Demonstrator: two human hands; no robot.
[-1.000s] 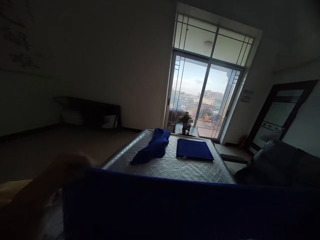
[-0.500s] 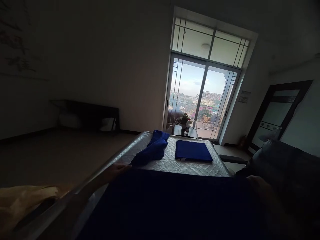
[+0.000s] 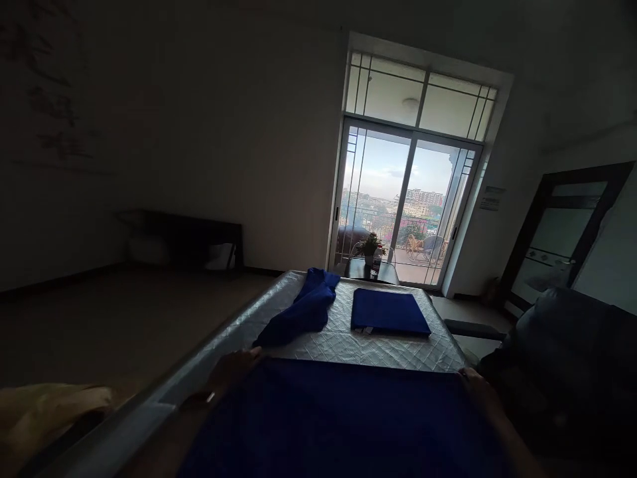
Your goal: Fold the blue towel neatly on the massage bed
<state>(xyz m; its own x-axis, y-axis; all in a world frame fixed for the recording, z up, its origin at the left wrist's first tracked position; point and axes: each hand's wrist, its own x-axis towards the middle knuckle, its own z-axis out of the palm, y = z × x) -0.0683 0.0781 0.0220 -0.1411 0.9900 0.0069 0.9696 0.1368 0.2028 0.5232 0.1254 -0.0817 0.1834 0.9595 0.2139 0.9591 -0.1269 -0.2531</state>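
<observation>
A large dark blue cloth [image 3: 348,418] stretches across the near part of the padded table [image 3: 308,345], its far edge fairly straight. My left hand [image 3: 236,366] is closed on the cloth's far left corner. At the far right corner, my right hand [image 3: 472,382] grips the same cloth with fingers pinched. Beyond the left hand lies a crumpled strip of blue cloth [image 3: 311,309]. To its right rests a neatly folded blue cloth [image 3: 388,312]. The picture is dark, so fine details of the fingers are hard to make out.
A dark sofa or chair [image 3: 567,352] stands close on the right. Yellowish cloth [image 3: 54,408] lies at lower left. Past the far end is a small dark table with a potted plant [image 3: 371,247], before a glass sliding door [image 3: 378,179]. A dark bench [image 3: 199,239] stands by the wall.
My right hand has moved left and inward with its corner of the cloth; the left hand stays near its corner. The cloth's far edge sits slightly lower in view, and the view has tilted up.
</observation>
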